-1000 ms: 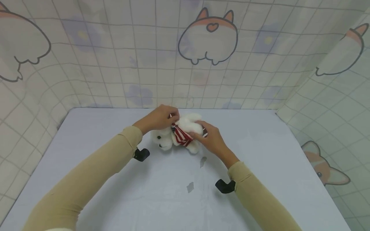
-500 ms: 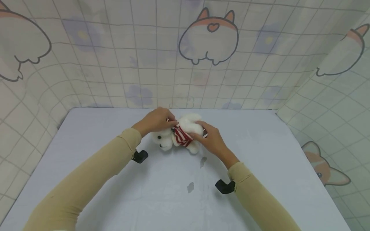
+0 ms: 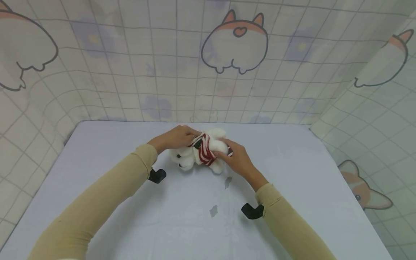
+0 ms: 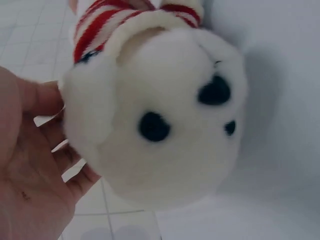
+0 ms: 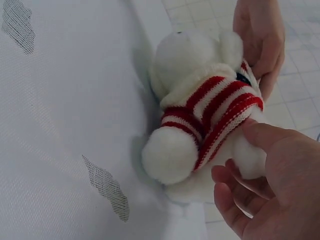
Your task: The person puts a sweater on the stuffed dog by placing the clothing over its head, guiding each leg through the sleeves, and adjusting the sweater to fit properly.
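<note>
A white stuffed bear in a red-and-white striped knit sweater lies on its side on the white table. Its head points left in the head view, and its dark eyes and nose show in the left wrist view. My left hand holds the bear's upper side by the neck and shoulder, thumb and fingers bent around it; its fingertips are partly hidden. Down at the sweater's hem, my right hand grips the lower body, the thumb on the hem and fingers curled beneath a leg.
Two grey patches mark the white table in front of the bear. A grid-patterned curtain with corgi drawings stands behind the table and along both sides. Black mounts sit at both wrists.
My left hand has lowered slightly and moved along the bear's shoulder. The striped sweater now reaches further up the bear's upper side. My right hand stays almost where it was.
</note>
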`<state>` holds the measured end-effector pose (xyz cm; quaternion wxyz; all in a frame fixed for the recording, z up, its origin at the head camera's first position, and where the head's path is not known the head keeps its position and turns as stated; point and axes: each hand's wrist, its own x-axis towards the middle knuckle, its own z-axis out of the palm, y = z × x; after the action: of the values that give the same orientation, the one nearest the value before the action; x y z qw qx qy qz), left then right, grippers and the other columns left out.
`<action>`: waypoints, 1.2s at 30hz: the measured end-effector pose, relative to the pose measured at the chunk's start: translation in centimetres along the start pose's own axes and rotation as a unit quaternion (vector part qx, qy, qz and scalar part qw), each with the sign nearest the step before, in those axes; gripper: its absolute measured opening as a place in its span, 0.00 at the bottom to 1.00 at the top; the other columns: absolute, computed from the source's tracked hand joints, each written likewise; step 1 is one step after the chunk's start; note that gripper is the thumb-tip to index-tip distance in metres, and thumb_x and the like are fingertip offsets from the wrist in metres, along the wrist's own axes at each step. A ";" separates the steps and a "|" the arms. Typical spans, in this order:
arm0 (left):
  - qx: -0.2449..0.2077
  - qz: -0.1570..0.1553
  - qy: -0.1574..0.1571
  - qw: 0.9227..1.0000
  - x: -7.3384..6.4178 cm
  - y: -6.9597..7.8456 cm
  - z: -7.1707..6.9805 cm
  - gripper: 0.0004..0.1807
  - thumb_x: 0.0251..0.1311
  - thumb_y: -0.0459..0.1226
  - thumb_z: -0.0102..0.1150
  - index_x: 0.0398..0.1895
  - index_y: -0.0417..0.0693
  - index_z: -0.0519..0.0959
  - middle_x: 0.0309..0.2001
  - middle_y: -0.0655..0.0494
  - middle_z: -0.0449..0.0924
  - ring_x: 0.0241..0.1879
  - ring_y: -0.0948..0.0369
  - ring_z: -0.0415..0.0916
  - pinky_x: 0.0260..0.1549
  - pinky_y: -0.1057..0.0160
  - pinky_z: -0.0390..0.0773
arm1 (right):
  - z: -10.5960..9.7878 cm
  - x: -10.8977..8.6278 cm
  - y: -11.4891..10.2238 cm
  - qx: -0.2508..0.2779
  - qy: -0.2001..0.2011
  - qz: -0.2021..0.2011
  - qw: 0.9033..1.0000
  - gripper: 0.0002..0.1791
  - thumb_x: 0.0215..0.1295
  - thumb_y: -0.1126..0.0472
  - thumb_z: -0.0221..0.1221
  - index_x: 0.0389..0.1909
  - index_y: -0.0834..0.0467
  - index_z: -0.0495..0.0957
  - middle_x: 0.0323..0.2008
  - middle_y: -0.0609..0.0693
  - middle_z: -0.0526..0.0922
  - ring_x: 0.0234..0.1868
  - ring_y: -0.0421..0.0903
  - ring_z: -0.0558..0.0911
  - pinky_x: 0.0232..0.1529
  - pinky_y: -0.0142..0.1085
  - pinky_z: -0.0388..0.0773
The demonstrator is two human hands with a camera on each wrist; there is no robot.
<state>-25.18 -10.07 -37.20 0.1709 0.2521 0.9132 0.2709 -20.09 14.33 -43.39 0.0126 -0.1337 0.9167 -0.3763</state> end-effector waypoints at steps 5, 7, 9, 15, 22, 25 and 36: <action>0.011 0.011 0.048 0.999 0.4 0.0 0.5 0.17 0.69 0.34 0.49 0.57 0.50 0.79 0.52 0.50 0.83 0.40 0.58 0.74 0.41 0.61 0.72 | 0.2 0.1 0.3 -0.001 -0.008 -0.004 1.000 0.32 0.64 0.48 0.61 0.68 0.53 0.67 0.57 0.53 0.79 0.44 0.48 0.79 0.40 0.37 0.78; 0.014 0.017 0.068 0.997 0.6 0.0 0.6 0.14 0.65 0.34 0.54 0.51 0.49 0.83 0.50 0.50 0.84 0.40 0.59 0.75 0.39 0.63 0.73 | 0.2 0.1 0.3 0.000 -0.010 -0.003 1.000 0.32 0.64 0.48 0.61 0.68 0.52 0.67 0.56 0.53 0.79 0.44 0.49 0.79 0.40 0.38 0.78; 0.017 0.029 0.075 0.997 0.7 0.1 0.6 0.12 0.62 0.33 0.58 0.46 0.48 0.86 0.45 0.51 0.86 0.36 0.58 0.74 0.36 0.64 0.72 | 0.2 0.1 0.2 0.000 -0.014 0.000 1.000 0.32 0.64 0.47 0.61 0.68 0.51 0.67 0.56 0.53 0.80 0.44 0.49 0.79 0.40 0.38 0.78; 0.025 0.098 0.079 0.992 0.9 -0.3 0.8 0.11 0.57 0.28 0.58 0.36 0.47 0.88 0.38 0.52 0.86 0.35 0.58 0.76 0.38 0.61 0.76 | 0.1 0.1 0.1 -0.012 -0.014 -0.002 1.000 0.31 0.65 0.47 0.61 0.67 0.52 0.68 0.54 0.53 0.81 0.44 0.48 0.80 0.39 0.37 0.78; -0.027 0.077 0.091 0.993 0.9 -0.5 1.6 0.12 0.59 0.27 0.59 0.42 0.44 0.87 0.46 0.49 0.86 0.42 0.56 0.81 0.43 0.60 0.79 | 0.1 0.1 0.3 0.000 0.021 0.004 1.000 0.29 0.63 0.47 0.62 0.62 0.53 0.71 0.48 0.54 0.84 0.41 0.48 0.81 0.36 0.36 0.77; 0.000 0.067 0.095 0.993 1.1 -0.2 1.9 0.11 0.59 0.30 0.61 0.43 0.45 0.86 0.44 0.50 0.86 0.35 0.58 0.77 0.36 0.61 0.76 | 0.3 0.0 0.2 0.016 0.067 0.014 0.998 0.29 0.60 0.45 0.64 0.57 0.56 0.71 0.45 0.54 0.84 0.40 0.47 0.81 0.34 0.35 0.77; 0.088 0.083 0.071 0.990 0.9 -1.1 3.1 0.18 0.58 0.37 0.63 0.53 0.50 0.83 0.56 0.54 0.79 0.60 0.52 0.71 0.60 0.47 0.68 | 0.4 0.1 0.6 0.028 0.075 0.016 0.997 0.12 0.64 0.51 0.62 0.37 0.57 0.82 0.32 0.53 0.87 0.34 0.48 0.85 0.31 0.33 0.75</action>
<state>-24.91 -9.08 -40.49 0.0596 0.3207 0.9194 0.2198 -20.28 14.38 -44.08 -0.0461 -0.0901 0.9063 -0.4104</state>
